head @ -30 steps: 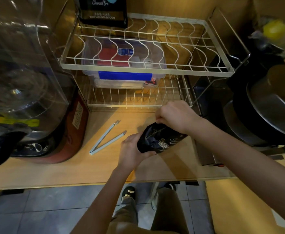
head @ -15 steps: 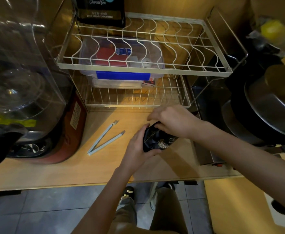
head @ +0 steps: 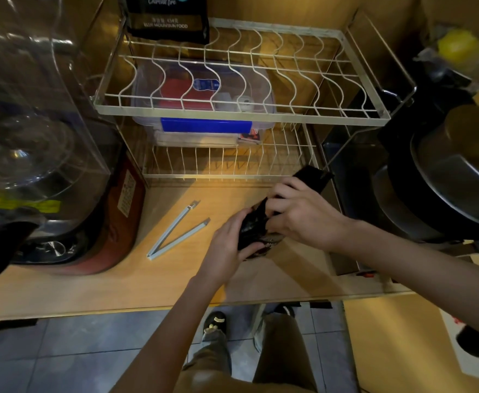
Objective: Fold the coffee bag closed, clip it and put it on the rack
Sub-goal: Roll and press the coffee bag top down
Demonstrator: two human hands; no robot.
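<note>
A small black coffee bag stands on the wooden counter in front of the wire rack. My left hand grips its lower body from the left. My right hand pinches the upper part, and the bag's flattened top sticks out beyond my right fingers toward the rack. A pale long bag clip lies open in a V on the counter, left of my hands and apart from them.
A second black coffee bag stands on the rack's top tier at the back left. A clear box with a blue latch fills the lower tier. A rice cooker stands left, stacked pots right.
The bag's top has been pulled out and flattened, and it now shows beyond my right fingers. Both hands stayed on the bag. The clip has not moved.
</note>
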